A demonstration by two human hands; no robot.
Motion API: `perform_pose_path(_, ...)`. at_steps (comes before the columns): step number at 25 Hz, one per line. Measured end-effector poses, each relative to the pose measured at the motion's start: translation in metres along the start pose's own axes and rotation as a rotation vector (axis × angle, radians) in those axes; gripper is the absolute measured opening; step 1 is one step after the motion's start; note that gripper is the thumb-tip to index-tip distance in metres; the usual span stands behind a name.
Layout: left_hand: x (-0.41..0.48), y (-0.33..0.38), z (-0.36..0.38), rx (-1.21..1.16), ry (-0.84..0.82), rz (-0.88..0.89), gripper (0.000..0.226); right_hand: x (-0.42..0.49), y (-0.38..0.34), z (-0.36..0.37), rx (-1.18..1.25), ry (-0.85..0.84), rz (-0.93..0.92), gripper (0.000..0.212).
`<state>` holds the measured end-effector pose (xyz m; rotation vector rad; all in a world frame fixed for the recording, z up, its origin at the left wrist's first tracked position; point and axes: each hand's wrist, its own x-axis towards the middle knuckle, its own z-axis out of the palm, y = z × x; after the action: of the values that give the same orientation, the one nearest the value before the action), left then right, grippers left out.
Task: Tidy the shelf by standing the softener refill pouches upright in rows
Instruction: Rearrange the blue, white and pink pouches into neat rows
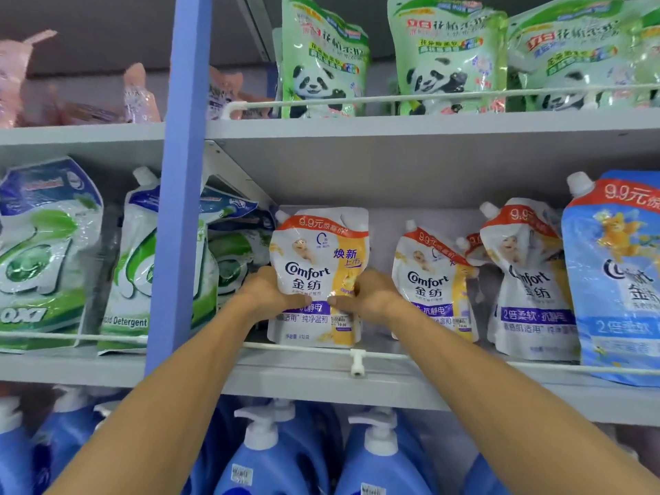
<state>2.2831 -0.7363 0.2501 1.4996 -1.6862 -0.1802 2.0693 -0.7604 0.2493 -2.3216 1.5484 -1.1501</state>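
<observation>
A grey metal shop shelf [446, 385] runs across in front of the person, fenced by a thin white wire rail [464, 359] and cut off from the next bay by a blue steel upright [182, 173].

Just right of that upright, both hands have hold of one white-and-yellow Comfort softener refill pouch [318, 259]. The left hand [266, 292] wraps its left edge and the right hand [371, 298] its right edge, with both thumbs laid across the purple band on the front. The grip is two-handed and closed on the pouch, so neither hand is free. The pouch stands behind the rail with its long axis vertical, spout at the top left and face to the aisle. Its base seems to rest on the shelf board.

To the right, across a clear gap, a second white-and-yellow pouch [428, 284] leans a little. Beyond it a crumpled third white-and-yellow pouch [528, 280] slumps, tilted, beside a tall blue softener pouch [621, 280].

The untidy pouches all lie to the right of the grip, so I would expect the right hand, being nearer, to reach for them, closing that gap into a row.
</observation>
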Motion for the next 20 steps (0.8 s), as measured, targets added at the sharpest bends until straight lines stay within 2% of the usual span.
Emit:
perform_pose_path(7, -0.023, 0.024, 0.000, 0.008, -0.054, 0.077, 0.030, -0.033, 0.007, -0.032, -0.049, -0.005, -0.037, 0.037)
perform_pose_path(10, -0.031, 0.044, 0.007, -0.015, -0.109, 0.107, 0.044, -0.053, 0.016, -0.053, -0.024, 0.009, -0.056, 0.026)
perform_pose_path(17, -0.030, 0.098, 0.060, -0.073, -0.181, 0.186, 0.056, -0.085, 0.061, -0.111, -0.052, 0.017, 0.008, 0.013)
perform_pose_path(20, -0.020, 0.119, 0.093, -0.033, -0.147, 0.225, 0.061, -0.085, 0.089, -0.128, -0.106, 0.073, 0.073, 0.025)
